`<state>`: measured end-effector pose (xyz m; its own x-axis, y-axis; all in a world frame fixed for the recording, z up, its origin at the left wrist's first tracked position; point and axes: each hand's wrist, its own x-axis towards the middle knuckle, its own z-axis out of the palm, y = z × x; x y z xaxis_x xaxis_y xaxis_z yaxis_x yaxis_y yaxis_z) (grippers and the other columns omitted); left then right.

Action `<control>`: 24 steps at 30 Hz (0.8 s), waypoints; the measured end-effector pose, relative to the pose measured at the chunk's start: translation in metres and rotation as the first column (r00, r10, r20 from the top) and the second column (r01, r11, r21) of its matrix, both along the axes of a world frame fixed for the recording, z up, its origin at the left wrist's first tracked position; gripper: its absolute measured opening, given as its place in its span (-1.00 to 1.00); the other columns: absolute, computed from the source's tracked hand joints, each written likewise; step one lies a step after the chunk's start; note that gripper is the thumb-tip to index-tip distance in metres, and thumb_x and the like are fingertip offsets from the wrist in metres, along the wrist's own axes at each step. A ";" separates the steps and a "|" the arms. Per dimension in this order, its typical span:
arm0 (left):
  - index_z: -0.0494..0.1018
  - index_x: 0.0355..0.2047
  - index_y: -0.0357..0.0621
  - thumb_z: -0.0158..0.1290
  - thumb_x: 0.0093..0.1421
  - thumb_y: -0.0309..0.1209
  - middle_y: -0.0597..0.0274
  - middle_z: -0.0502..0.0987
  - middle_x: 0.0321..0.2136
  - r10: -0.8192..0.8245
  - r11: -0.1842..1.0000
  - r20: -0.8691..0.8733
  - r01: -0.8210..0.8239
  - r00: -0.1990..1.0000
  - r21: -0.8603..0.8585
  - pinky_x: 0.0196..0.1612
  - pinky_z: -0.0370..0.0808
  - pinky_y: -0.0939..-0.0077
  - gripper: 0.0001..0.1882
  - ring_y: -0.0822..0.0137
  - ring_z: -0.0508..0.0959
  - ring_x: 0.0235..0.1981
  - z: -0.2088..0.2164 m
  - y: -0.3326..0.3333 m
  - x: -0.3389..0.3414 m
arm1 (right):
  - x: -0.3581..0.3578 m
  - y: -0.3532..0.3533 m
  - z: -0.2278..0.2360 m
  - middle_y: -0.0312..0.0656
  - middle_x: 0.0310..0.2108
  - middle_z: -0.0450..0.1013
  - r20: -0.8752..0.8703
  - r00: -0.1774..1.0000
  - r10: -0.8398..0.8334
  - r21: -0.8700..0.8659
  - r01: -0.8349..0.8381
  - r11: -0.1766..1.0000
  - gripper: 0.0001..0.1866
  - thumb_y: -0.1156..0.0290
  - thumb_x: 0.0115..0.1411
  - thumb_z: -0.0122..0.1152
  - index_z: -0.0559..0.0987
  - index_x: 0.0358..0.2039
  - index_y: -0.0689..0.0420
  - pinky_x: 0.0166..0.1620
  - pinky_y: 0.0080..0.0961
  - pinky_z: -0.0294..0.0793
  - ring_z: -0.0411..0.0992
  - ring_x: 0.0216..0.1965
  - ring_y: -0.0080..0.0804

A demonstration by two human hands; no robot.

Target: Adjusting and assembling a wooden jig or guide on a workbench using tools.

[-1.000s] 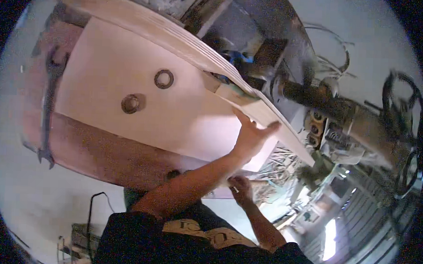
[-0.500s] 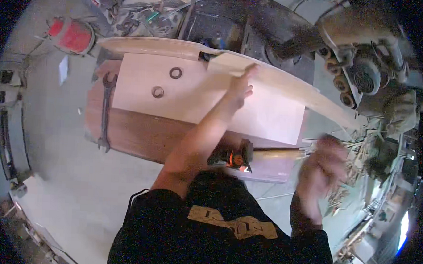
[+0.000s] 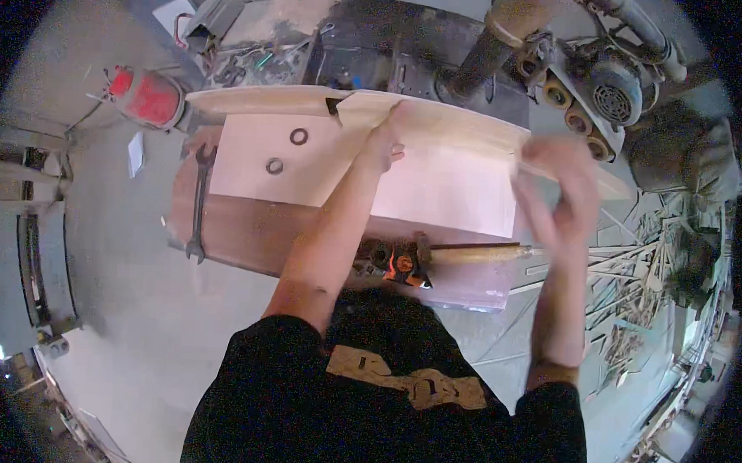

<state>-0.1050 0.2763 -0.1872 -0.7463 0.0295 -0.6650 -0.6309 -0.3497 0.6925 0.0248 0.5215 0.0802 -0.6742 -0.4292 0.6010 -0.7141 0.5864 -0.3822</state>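
A long, curved pale wooden strip stands along the far edge of a white board, with a dark gap left of its middle. My left hand lies against the strip's near face, fingers stretched toward it and apart. My right hand, smeared by motion, hovers beside the right end of the strip. Its thumb and fingers look spread, with nothing visible between them; whether they touch the strip I cannot tell. Left of my left hand, two dark rings rest on the white board.
The white board lies on a reddish-brown surface with an open-ended wrench at its left. Nearer me are an orange and black tool and a wooden handle. A dusty motor stands far right; wood offcuts litter the floor.
My right hand has moved up and forward to the strip's right end. My left hand stays against the strip. The whole view has shifted slightly.
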 end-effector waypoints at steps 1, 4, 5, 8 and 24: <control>0.26 0.39 0.07 0.21 -0.10 0.50 -0.12 0.29 0.24 -0.011 1.000 0.019 0.011 1.000 -0.017 -0.10 0.44 0.26 0.17 0.38 0.29 -0.44 0.001 0.002 0.004 | -0.031 0.019 -0.034 -0.04 0.02 0.53 0.081 0.986 -0.143 0.105 0.135 0.985 -0.55 0.39 0.08 0.48 0.58 -0.01 0.18 0.17 -0.23 0.40 0.46 0.06 0.04; 0.22 0.41 0.03 0.21 -0.16 0.54 -0.17 0.22 0.32 -0.101 0.995 0.047 0.100 0.994 0.018 -0.01 0.42 0.21 0.26 0.36 0.29 -0.43 0.000 -0.002 0.001 | -0.086 0.109 -0.130 -0.01 0.20 0.42 0.065 0.903 -0.425 0.521 0.333 0.786 -0.27 0.18 0.02 0.50 0.49 0.21 0.08 0.24 -0.03 0.38 0.38 0.22 0.02; 0.21 0.42 0.01 0.21 -0.18 0.56 -0.18 0.20 0.34 -0.110 0.994 0.054 0.110 0.992 0.003 0.00 0.41 0.21 0.29 0.36 0.29 -0.43 0.002 0.001 0.002 | -0.092 0.130 -0.145 -0.06 0.18 0.44 0.016 0.883 -0.469 0.615 0.361 0.701 -0.28 0.17 0.01 0.50 0.49 0.20 0.04 0.24 -0.05 0.39 0.38 0.23 -0.01; 0.23 0.41 -0.01 0.21 -0.20 0.57 -0.18 0.22 0.32 -0.093 0.995 0.043 0.093 0.995 -0.021 0.00 0.42 0.20 0.30 0.37 0.27 -0.44 0.006 0.005 0.002 | -0.114 0.188 -0.176 -0.09 0.11 0.48 0.077 0.875 -0.477 0.725 0.279 0.629 -0.28 0.20 -0.01 0.53 0.48 0.17 0.04 0.19 -0.07 0.42 0.41 0.17 0.04; 0.02 0.51 0.14 0.25 -0.11 0.49 -0.15 -0.05 0.48 0.034 0.974 0.023 -0.038 0.999 0.225 0.26 0.35 -0.23 0.30 -0.06 0.23 0.35 0.019 -0.006 0.034 | -0.121 0.201 -0.195 0.09 -0.11 0.59 0.265 0.857 -0.441 0.724 0.126 0.678 -0.36 0.09 -0.06 0.53 0.56 0.03 0.04 -0.01 -0.04 0.53 0.57 -0.08 0.10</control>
<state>-0.0705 0.2705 -0.1678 -0.7371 0.1532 -0.6582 -0.6271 -0.5181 0.5817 -0.0959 0.7225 -0.1146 -0.9320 -0.3465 -0.1060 -0.3476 0.9376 -0.0081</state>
